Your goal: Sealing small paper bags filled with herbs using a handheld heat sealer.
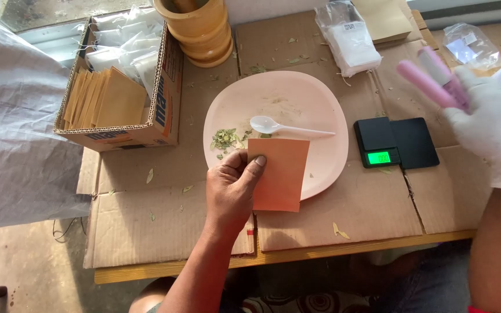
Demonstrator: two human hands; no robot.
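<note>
Head view, hands
- Left hand [231, 191]: closed in a pinch on the brown paper pouch [278, 174]; the thumb [256, 168] is pressed on the pouch's front face near its upper left corner, the remaining fingers are hidden behind it.
- Right hand [491, 124]: gloved in white, partly cut by the frame edge and motion-blurred; it appears to be closed around a pink tool [433, 81], though the grip is not clearly resolved.

Head view, pouch
- Location: held above the near rim of the pink plate [326, 104], overlapping that rim and the cardboard [355, 208] below.
- Bearing from fingers: the pouch extends right of the left thumb, held by its left edge.
- Long axis: near-vertical in the frame, running away from the wearer; the top edge is pointed toward the plate centre.
- Nearer hand: the left, in contact; the right is well apart, beyond the scale.

Head view, surroundings
- White plastic spoon [288, 127]: lying on the plate just beyond the pouch's top edge, handle pointed right.
- Dried green leaves [225, 139]: a small heap on the plate, left of the spoon bowl.
- Black pocket scale [395, 142]: right of the plate, display lit green.
- Cardboard box [163, 110]: far left, brown pouches stacked inside.
</note>
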